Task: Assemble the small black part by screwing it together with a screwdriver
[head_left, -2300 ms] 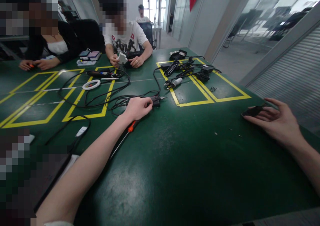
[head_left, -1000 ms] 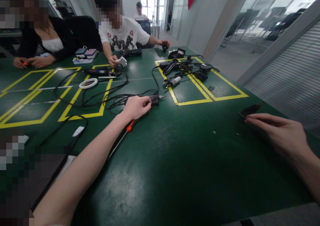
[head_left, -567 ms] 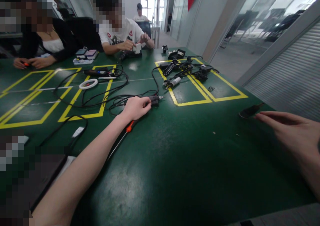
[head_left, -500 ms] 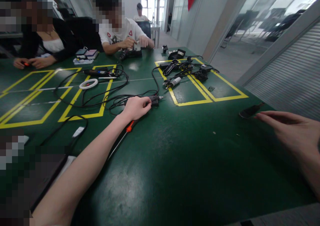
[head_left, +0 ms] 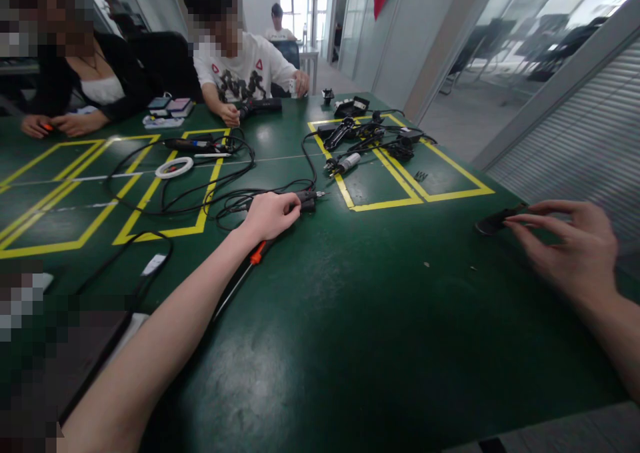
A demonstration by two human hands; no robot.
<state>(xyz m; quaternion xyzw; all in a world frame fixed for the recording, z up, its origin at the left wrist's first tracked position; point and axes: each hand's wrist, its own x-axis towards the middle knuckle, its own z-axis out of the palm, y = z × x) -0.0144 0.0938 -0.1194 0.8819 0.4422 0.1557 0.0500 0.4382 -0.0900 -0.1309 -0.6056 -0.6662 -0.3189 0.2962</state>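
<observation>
My left hand (head_left: pixel 273 214) rests palm down on the table, its fingers curled over a black tool with a metal tip (head_left: pixel 306 197). Most of that tool's body is hidden under the hand. Just below the wrist lies a screwdriver (head_left: pixel 256 254) with a red collar and a thin metal shaft, partly covered by my forearm. On the right, my right hand (head_left: pixel 575 243) pinches the near end of a dark, flat, rounded piece (head_left: pixel 493 222) at the table's right edge. What this piece is, I cannot make out.
Black cables (head_left: pixel 240 173) loop across the green table (head_left: pixel 350 319). A white ring (head_left: pixel 174 167) lies among them. Beyond stand a grey plug-like part (head_left: pixel 347 163) and black casing parts (head_left: pixel 340 133) within yellow tape. Two people sit opposite; one has a hand by a black drill (head_left: pixel 263 106).
My right hand has moved up and left, its fingers now closed at the dark piece. My left hand stays put. The person opposite has moved both hands apart.
</observation>
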